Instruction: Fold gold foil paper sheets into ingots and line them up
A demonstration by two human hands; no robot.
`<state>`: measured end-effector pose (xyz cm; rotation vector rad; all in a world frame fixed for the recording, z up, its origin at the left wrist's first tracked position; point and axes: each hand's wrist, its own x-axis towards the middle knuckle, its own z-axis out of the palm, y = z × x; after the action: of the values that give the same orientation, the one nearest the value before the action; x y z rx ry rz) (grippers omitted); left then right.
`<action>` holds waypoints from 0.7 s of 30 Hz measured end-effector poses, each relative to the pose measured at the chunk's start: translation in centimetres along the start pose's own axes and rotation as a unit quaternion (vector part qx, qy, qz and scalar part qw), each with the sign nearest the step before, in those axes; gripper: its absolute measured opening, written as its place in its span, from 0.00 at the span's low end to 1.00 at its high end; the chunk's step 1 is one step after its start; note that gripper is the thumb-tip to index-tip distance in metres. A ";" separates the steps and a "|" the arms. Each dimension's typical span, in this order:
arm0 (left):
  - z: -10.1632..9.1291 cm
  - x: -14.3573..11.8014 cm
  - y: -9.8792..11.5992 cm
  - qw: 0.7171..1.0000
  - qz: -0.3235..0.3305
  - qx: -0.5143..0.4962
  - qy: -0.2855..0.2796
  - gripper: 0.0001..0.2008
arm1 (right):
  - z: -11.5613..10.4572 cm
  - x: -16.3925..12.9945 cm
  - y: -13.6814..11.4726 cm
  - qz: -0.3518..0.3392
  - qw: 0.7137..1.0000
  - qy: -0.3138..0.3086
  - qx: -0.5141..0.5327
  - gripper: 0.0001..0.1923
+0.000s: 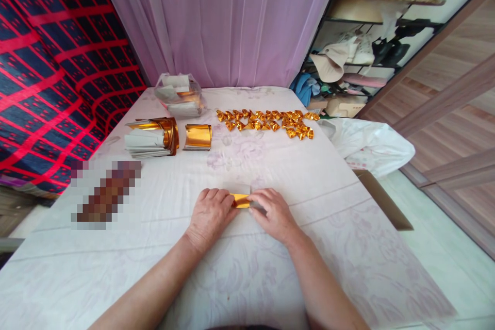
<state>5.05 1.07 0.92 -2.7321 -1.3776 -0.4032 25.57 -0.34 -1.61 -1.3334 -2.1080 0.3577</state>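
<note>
White cloth-covered table (247, 278) stands before a purple curtain (220, 20).

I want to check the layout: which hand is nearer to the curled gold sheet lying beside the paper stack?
The left hand. The curled gold sheet lies up and slightly left of it. The right hand is farther off to the right. Both press a gold paper strip.

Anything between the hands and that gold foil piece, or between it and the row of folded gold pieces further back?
Nothing visible. Both the left hand and right hand already press the small gold foil paper. Only bare white floral tablecloth lies between it and the row of folded gold foil pieces.
</note>
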 end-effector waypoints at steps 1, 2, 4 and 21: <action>0.2 -0.1 0.0 1.000 0.004 -0.001 0.005 0.09 | 0.0 0.0 0.0 -0.002 1.000 -0.001 0.001 0.13; 0.4 -0.3 -0.1 1.000 0.009 -0.002 0.012 0.07 | 0.0 0.0 -0.1 -0.005 1.000 -0.003 0.001 0.12; 0.7 -0.6 -0.2 0.999 0.018 -0.001 0.030 0.06 | 0.0 0.1 -0.3 -0.012 1.000 -0.007 0.000 0.11; 0.1 -2.8 -1.1 0.996 0.052 -0.035 0.056 0.10 | 1.0 0.3 -2.6 -0.069 0.995 -0.037 -0.066 0.06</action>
<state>2.62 -0.49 0.01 -2.7736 -1.2105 -0.5989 23.00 -1.14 -0.92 -1.2558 -2.3061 0.2175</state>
